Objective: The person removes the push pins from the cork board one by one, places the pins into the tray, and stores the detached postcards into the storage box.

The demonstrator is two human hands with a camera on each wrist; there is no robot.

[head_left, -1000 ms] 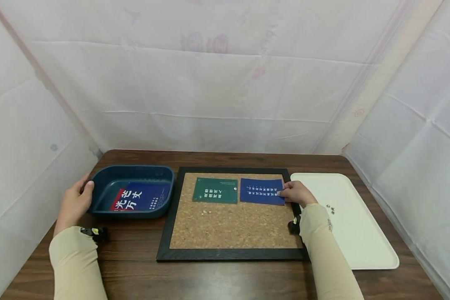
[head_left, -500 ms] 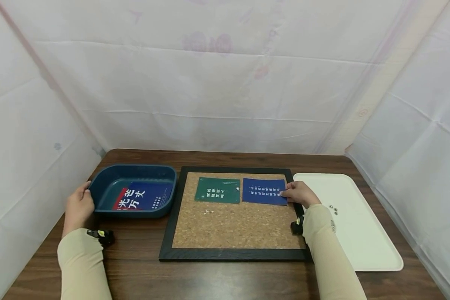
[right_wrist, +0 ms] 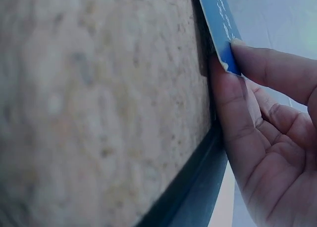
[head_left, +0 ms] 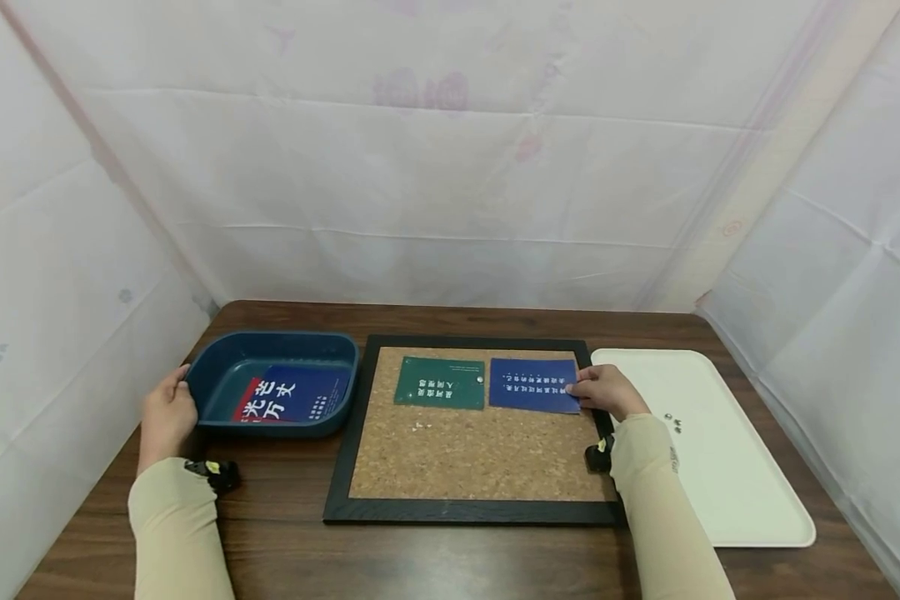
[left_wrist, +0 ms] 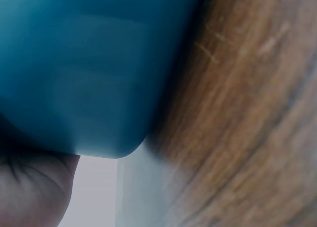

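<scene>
- Head view: right hand (head_left: 606,392) pinches the right edge of the blue card (head_left: 534,385), which lies on the cork board (head_left: 472,454) at about 1 o'clock, beside the green card (head_left: 439,382). Over the last 1.0 s the card's place on the board is unchanged; the work looks paused. Left hand (head_left: 168,412) holds the blue basket (head_left: 277,354) rim at 9 o'clock.
- Left wrist view: blurred; basket wall (left_wrist: 89,68) over dark wood table (left_wrist: 247,118), grip probably curled.
- Right wrist view: thumb and fingers (right_wrist: 267,68) nip the card corner (right_wrist: 220,26) at the frame.
- White tray (head_left: 720,467) at 3 o'clock; pale sheeting encloses the table.
</scene>
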